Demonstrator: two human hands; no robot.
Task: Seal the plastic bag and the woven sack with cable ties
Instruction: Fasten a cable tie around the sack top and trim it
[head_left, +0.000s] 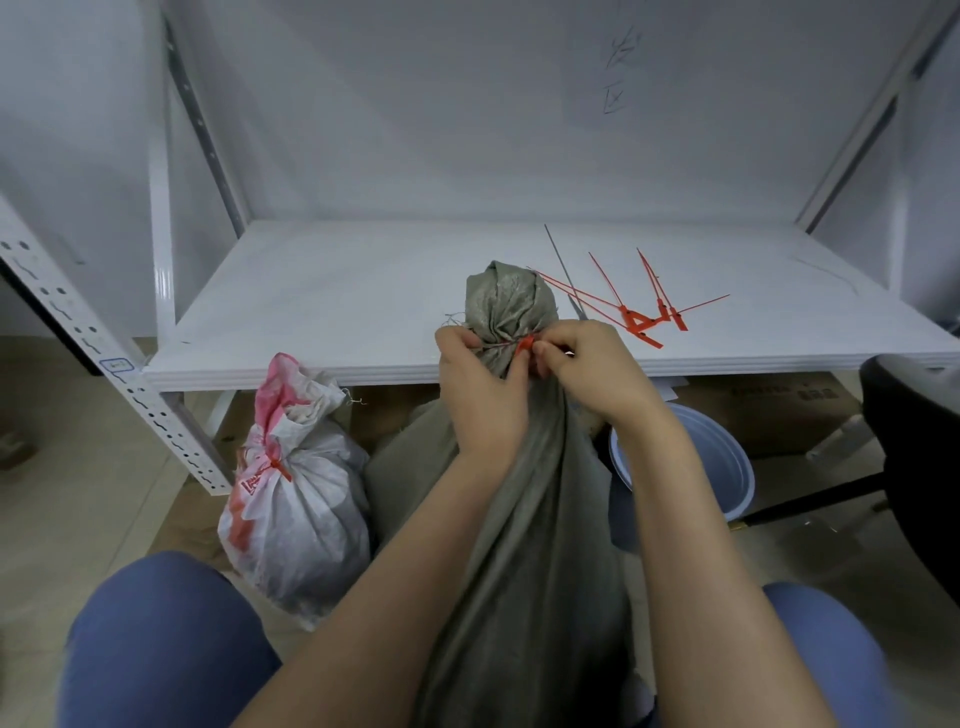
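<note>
While woven sack (524, 519) stands upright, neck up, left hand (480, 387) grips neck & right hand (589, 369) pinches red cable tie (525, 344).

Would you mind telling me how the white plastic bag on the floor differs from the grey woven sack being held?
The plastic bag is white with red print and short; the woven sack is plain grey and much taller. The bag stands untouched, its tie cinched; the left hand grips the sack's neck while the right hand pinches its red cable tie. Both have gathered necks ringed in red ties.
</note>
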